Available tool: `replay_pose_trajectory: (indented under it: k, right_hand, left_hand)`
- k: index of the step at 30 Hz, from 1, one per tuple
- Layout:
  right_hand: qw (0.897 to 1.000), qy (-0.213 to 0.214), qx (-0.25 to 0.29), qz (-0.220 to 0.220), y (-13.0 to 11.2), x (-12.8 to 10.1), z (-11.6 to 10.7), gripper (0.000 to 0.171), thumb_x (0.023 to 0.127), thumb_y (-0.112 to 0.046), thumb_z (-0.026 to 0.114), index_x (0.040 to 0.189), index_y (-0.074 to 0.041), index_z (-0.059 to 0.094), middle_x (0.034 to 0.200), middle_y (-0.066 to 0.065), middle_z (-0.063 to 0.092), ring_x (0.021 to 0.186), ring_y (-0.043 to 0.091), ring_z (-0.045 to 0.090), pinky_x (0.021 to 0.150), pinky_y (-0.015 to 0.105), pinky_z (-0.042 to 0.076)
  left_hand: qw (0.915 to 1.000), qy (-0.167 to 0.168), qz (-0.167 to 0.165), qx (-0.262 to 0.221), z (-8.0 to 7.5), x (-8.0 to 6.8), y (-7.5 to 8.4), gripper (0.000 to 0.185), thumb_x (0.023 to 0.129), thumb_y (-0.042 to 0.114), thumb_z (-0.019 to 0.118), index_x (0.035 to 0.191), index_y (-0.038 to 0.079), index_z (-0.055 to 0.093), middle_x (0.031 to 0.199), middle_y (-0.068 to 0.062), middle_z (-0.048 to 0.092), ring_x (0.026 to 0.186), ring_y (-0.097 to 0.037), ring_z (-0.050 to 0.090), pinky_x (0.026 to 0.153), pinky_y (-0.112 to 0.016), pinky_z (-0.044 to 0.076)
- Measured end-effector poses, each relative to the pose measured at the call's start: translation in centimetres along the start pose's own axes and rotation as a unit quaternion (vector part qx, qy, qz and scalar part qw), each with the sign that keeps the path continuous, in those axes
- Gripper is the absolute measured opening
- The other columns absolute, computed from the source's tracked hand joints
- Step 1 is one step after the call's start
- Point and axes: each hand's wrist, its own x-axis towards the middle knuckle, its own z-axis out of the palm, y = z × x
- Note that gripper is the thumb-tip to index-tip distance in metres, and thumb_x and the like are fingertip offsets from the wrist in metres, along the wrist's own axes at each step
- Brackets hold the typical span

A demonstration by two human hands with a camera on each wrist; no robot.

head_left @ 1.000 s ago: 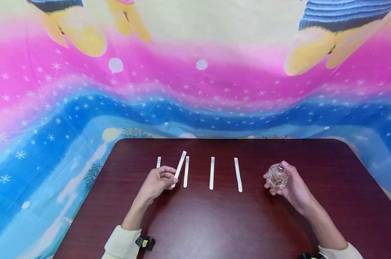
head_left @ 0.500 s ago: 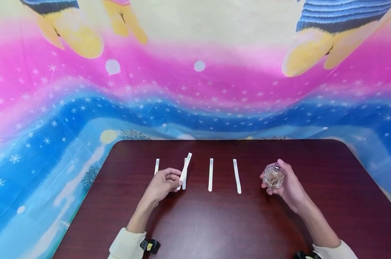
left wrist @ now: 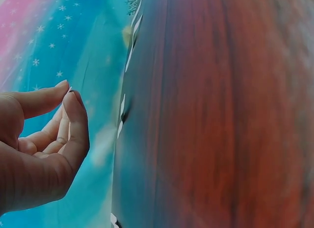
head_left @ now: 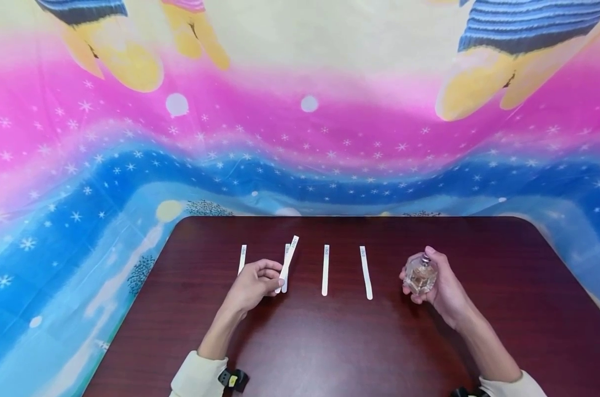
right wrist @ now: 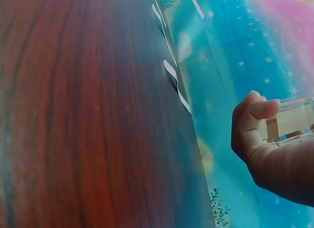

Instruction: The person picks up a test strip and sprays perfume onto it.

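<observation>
My left hand (head_left: 254, 285) pinches a white paper strip (head_left: 288, 255) between thumb and fingers, its far end lifted off the dark wooden table (head_left: 330, 342). Several more white strips lie in a row on the table: one on the left (head_left: 241, 258), one under the held strip, one in the middle (head_left: 325, 269) and one on the right (head_left: 365, 272). My right hand (head_left: 441, 286) grips a small clear glass perfume bottle (head_left: 421, 275) with a silver top, held above the table to the right of the strips. The right wrist view shows fingers curled round the bottle (right wrist: 293, 119).
A bright pink, blue and yellow patterned cloth (head_left: 300, 138) hangs behind the table and drapes round its far edge. Both forearms wear cream sleeves with wrist devices (head_left: 232, 379). The near half of the table is bare wood.
My left hand has carried the held strip slightly right, so it now crosses over the second strip. The right hand with the bottle has shifted a little left and down.
</observation>
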Motion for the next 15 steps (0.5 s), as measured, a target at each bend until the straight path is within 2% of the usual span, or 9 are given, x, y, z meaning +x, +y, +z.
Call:
replay_pose_trajectory:
  k: [8, 15]
  right_hand:
    - [1.000, 0.005, -0.007, 0.003, -0.3, 0.2, 0.4, 0.056, 0.117, -0.048, 0.019, 0.109, -0.016, 0.064, 0.096, -0.005, 0.075, 0.075, 0.012, 0.070, 0.056, 0.026, 0.055]
    - [1.000, 0.014, -0.017, 0.017, -0.3, 0.4, 0.8, 0.057, 0.117, -0.050, 0.020, 0.108, -0.014, 0.063, 0.094, -0.007, 0.075, 0.074, 0.012, 0.070, 0.056, 0.027, 0.053]
  left_hand:
    - [0.9998, -0.006, -0.001, -0.020, 1.1, -0.2, 0.6, 0.034, 0.093, -0.006, 0.076, 0.124, -0.011, 0.064, 0.093, -0.009, 0.070, 0.073, -0.010, 0.068, 0.067, -0.024, 0.062]
    - [0.9991, -0.022, -0.004, -0.037, 3.1, -0.4, 0.9, 0.032, 0.092, -0.007, 0.076, 0.122, -0.010, 0.065, 0.089, -0.004, 0.070, 0.072, -0.009, 0.067, 0.067, -0.023, 0.062]
